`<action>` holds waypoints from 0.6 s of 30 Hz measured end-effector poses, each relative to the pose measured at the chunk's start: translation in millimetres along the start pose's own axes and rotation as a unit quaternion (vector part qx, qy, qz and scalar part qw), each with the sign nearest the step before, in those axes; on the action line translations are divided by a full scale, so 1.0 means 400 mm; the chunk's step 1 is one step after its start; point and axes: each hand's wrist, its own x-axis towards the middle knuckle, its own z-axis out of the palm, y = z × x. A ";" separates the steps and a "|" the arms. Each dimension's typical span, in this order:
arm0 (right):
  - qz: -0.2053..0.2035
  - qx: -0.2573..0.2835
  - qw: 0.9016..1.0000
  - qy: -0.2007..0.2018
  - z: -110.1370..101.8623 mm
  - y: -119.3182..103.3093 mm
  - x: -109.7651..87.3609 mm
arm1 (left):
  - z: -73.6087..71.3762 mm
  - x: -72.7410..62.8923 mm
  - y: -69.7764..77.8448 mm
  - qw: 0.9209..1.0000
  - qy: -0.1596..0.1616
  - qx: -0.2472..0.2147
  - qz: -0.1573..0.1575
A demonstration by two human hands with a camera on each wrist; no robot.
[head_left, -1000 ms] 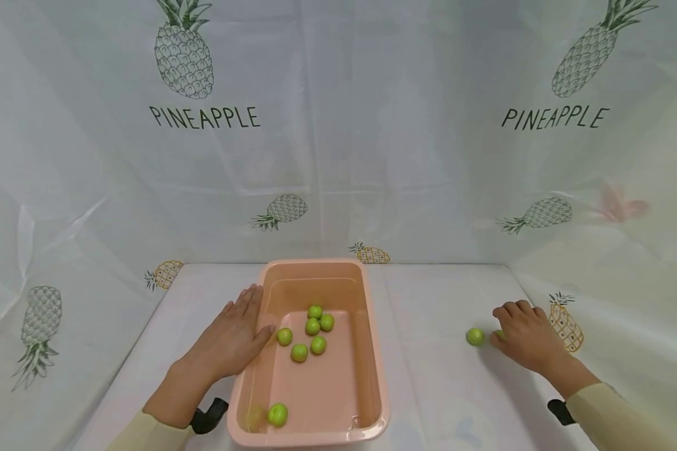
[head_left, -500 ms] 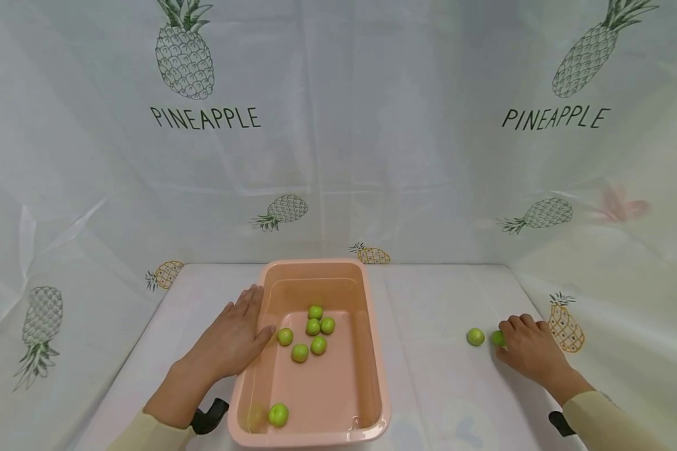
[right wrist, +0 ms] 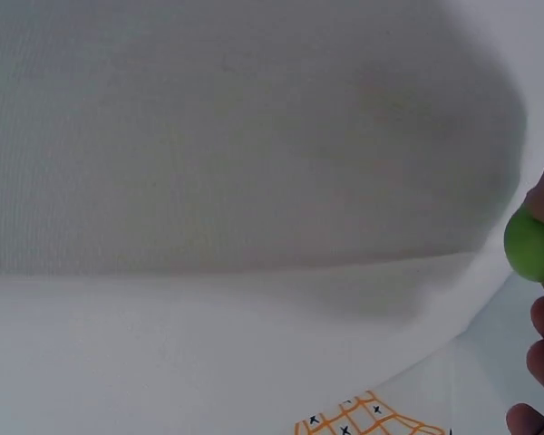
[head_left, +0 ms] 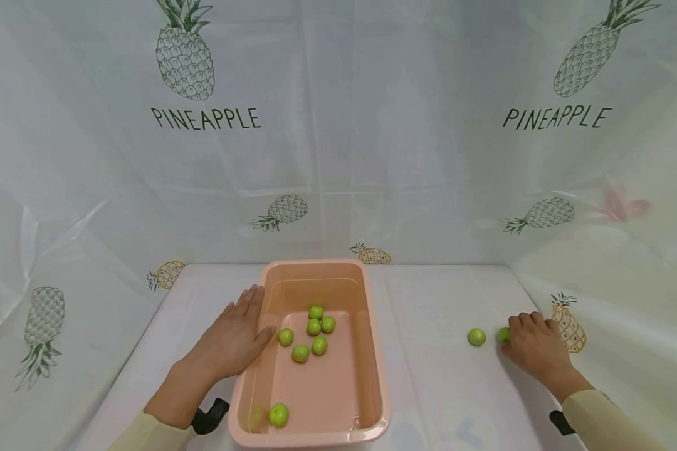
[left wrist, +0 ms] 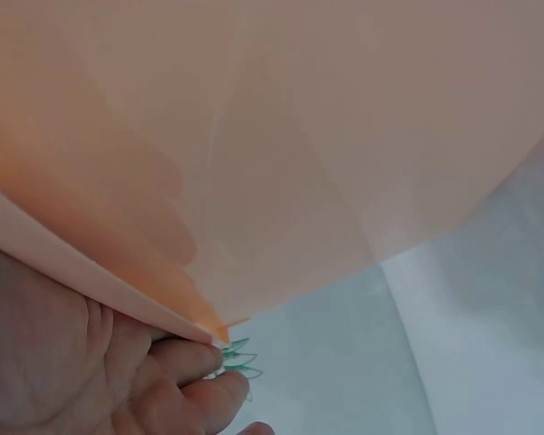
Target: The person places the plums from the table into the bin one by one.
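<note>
The left hand lies along the left rim of a pink plastic bin, fingers straight and thumb over the edge. From the left wrist view, its palm is against the outside of the rim. Several small round green fruits, one of them a green fruit near the middle, lie on the bin's floor. On the right, the right hand pinches a green fruit, which shows between thumb and finger as a green ball in the right wrist view. Just left of it, another green fruit lies on the table.
The white-covered table extends between the bin and the right hand. A pale curtain printed with pineapples hangs behind and along both sides, close to the right hand.
The right hand has moved slightly right and toward the wearer, its fingers closing around the green fruit. The left hand, bin and fruits inside hold their places.
</note>
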 end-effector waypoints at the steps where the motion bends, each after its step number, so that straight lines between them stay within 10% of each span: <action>1: 0.003 0.001 1.000 0.002 -0.001 0.002 0.000 | 0.000 0.000 0.001 1.000 0.000 0.000 0.000; 18: -0.002 -0.004 0.999 0.050 -0.023 0.003 0.020 | -0.003 -0.002 0.004 1.000 0.004 0.004 0.004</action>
